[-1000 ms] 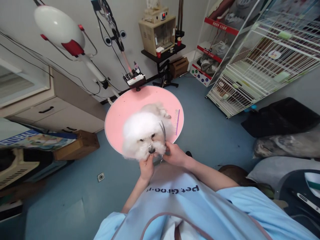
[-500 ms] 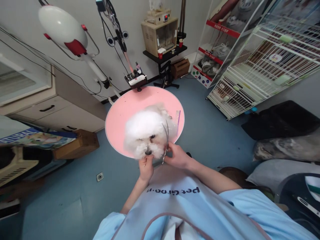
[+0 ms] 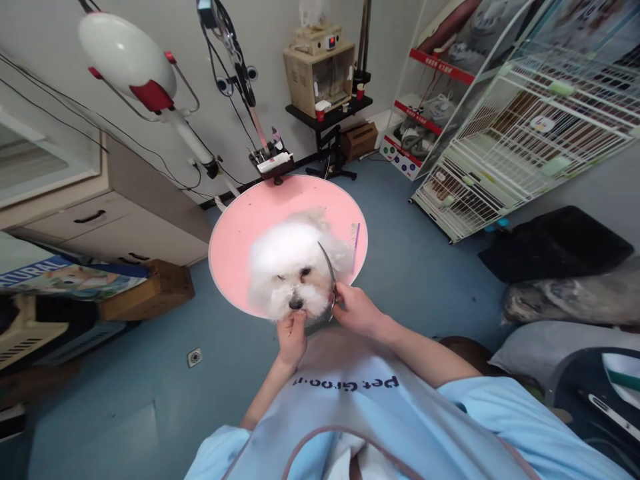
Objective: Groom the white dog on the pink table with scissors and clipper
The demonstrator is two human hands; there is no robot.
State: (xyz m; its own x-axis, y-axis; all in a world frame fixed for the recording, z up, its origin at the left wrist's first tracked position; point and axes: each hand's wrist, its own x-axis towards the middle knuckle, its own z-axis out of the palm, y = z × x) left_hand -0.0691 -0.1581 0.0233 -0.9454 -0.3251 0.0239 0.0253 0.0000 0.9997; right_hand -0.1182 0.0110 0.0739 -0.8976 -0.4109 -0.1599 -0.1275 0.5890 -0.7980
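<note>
A fluffy white dog is on a round pink table, its face toward me. My left hand is closed under its chin, pinching the fur at the muzzle. In my right hand I hold curved grooming scissors. Their blades point up along the side of the dog's head and look closed together. A comb with a purple spine lies on the table's right side, behind the dog.
A tool holder is fixed at the table's far edge. The white-and-red dryer hangs at the upper left. A wire cage stands to the right, a drawer cabinet to the left, and a wooden box at the back.
The scissor blades have come together from slightly apart. My right hand stays beside the dog's cheek, and my left hand keeps its place under the chin.
</note>
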